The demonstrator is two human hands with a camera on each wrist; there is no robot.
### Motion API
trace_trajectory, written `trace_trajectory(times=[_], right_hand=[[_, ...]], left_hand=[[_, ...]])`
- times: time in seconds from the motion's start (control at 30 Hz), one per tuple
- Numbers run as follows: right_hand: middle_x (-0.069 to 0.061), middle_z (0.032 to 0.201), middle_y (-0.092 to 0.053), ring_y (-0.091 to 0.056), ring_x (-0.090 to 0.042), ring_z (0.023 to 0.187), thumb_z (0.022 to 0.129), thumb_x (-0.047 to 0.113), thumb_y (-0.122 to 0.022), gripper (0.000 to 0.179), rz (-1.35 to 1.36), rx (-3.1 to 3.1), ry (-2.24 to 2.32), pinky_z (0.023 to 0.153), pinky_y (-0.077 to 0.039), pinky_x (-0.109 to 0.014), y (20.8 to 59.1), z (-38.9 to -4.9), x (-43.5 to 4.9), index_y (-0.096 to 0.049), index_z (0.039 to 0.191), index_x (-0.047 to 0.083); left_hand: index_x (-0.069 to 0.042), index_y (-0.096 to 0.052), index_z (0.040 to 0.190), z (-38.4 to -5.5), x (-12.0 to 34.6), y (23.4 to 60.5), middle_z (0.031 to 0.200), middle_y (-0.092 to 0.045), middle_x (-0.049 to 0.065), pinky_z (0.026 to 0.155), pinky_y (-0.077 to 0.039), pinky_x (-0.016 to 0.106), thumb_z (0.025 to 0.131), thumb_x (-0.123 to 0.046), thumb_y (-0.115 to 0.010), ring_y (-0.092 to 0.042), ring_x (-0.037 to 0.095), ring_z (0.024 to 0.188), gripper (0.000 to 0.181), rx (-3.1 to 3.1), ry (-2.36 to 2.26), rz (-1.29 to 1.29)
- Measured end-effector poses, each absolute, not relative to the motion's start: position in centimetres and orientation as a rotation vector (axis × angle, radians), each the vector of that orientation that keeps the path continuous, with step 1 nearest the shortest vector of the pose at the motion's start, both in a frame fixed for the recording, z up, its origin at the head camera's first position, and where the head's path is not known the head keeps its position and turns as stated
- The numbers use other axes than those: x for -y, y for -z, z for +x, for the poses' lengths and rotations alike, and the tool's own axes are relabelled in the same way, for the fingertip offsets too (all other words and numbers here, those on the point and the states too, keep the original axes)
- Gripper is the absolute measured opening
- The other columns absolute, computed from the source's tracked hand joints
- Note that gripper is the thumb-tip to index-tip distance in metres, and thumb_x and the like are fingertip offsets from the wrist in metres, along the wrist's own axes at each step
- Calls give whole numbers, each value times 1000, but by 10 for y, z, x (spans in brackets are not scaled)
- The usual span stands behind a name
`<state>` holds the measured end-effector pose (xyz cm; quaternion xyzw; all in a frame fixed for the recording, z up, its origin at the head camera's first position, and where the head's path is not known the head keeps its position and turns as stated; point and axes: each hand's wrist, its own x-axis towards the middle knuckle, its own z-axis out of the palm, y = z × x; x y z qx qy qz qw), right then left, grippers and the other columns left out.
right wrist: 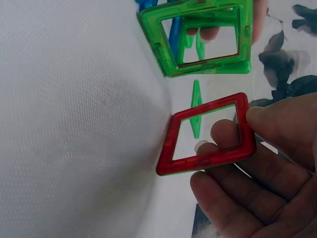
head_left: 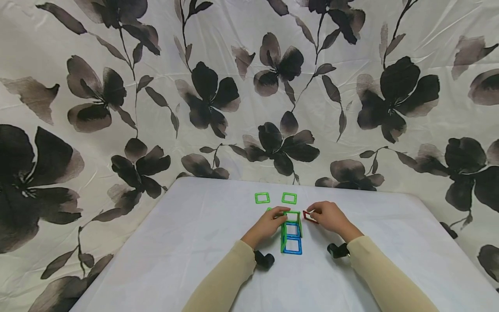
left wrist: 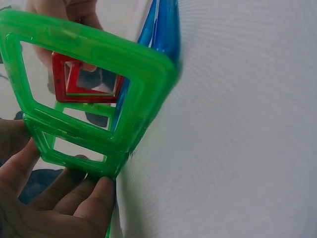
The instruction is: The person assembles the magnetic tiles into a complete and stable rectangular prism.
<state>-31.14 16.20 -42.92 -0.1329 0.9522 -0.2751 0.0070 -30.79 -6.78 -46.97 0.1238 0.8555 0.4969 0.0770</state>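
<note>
I can't read a single word, number, brand or sign from here: not on the red frame (right wrist: 171,144), the green frames (left wrist: 148,67), the counter (head_left: 187,242) or the flowered backdrop (head_left: 241,171).

- A white table (head_left: 163,255) is seen, rounded at its far right corner
- A pale cloth (head_left: 249,102) is hung behind it, lightly creased
- Dark flowers (head_left: 399,86) and leaves (head_left: 58,264) are printed across the cloth in black and grey-brown
</note>
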Motion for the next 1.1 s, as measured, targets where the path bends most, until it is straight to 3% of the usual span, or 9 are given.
trace_trajectory(times=[0.4, 0.77, 1.1], right_hand=[[-7, 109, -71, -63, -20, 97, 93, 18, -61, 22, -373, -2909, 936, 84, -55, -41, 426, -296, -166, -73, 109, 10], [-6, 104, -70, -59, -15, 79, 92, 18, -62, 22, -298, -2823, 1014, 69, -53, -29, 426, -287, -168, -73, 109, 10], [-6, 101, -70, -61, -16, 79, 91, 14, -63, 21, -200, -2706, 1179, 71, -57, -30, 424, -278, -168, -72, 108, 7]], left_hand=[[-36, -56, 134, -307, 68, 470, 142, -53, 6, 111, -33, 56, 100, -34, -51, -45, 28, 136, 34, -2548, -1498, 347], [-34, -54, 136, -308, 69, 468, 143, -52, 6, 111, -33, 56, 100, -35, -51, -44, 28, 136, 36, -2537, -1495, 361], [-36, -55, 135, -306, 69, 467, 143, -52, 6, 112, -33, 55, 100, -35, -51, -45, 27, 136, 35, -2528, -1509, 376]])
